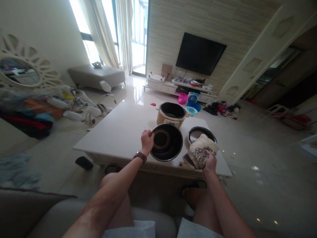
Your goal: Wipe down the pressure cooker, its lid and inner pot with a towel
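Observation:
My left hand (pixel 148 142) grips the rim of a dark inner pot (pixel 170 145), tilted so its inside faces me near the table's front edge. A cream cloth with a brown pattern (pixel 201 148) is bunched in my right hand (pixel 210 162), to the right of the pot. Behind the pot stands a beige rice cooker (pixel 162 117) with its top uncovered and a dark inside. Partly hidden by the cloth, a round dark-rimmed lid (pixel 194 132) lies on the table.
The white table (pixel 114 132) spans the middle. Beyond it on the floor are a pink basket (pixel 182 98) and a light blue basket (pixel 191 111). A chandelier-like fixture (pixel 84 114) lies at the left. Behind stands a low TV cabinet (pixel 163 86). A sofa (pixel 61 215) is below me.

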`<state>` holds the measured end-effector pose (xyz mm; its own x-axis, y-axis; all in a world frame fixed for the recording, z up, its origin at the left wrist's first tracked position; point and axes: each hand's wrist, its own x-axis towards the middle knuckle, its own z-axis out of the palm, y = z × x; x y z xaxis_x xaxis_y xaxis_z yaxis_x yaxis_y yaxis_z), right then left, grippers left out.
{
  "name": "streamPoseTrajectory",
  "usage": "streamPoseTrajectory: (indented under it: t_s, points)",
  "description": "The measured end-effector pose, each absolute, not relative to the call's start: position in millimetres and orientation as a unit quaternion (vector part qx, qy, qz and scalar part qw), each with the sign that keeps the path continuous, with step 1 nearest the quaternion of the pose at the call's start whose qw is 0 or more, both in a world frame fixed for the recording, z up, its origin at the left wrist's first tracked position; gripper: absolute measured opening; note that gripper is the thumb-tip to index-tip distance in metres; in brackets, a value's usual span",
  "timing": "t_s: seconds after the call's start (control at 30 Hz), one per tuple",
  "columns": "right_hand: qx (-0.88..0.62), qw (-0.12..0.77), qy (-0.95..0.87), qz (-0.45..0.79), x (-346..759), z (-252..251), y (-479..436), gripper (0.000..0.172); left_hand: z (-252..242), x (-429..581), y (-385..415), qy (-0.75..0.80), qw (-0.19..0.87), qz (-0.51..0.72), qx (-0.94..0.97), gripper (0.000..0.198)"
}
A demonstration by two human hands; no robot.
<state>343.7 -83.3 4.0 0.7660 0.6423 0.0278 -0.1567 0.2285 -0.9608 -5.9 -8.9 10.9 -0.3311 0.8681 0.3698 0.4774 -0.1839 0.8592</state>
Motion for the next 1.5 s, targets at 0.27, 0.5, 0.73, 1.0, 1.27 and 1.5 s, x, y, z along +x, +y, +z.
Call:
streamPoseTrajectory:
  t_s: [0.27,0.5,0.73,1.0,1.27,1.5]
  points:
    - [-0.618,0.644,-0.436,0.118,282,16,-83,0.032,1,26,1,0.631,0.173,0.502,0.566,0.037]
    - [-0.626,0.524,-0.493,0.299,209,-16,-18,0.022,5,40,13,0.636,0.174,0.490,0.570,0.037]
    - [-0.603,0.361,-0.640,0.309,191,-51,21,0.036,-2,38,9,0.612,0.195,0.466,0.608,0.038]
    - [-0.558,-0.018,-0.783,0.274,189,-26,12,0.066,-11,25,25,0.647,0.195,0.515,0.528,0.043]
    - [-0.619,0.326,-0.627,0.343,236,-7,23,0.042,-11,25,21,0.664,0.219,0.527,0.483,0.045]
    - [-0.637,0.567,-0.440,0.281,257,4,18,0.042,-4,32,22,0.683,0.219,0.507,0.478,0.044]
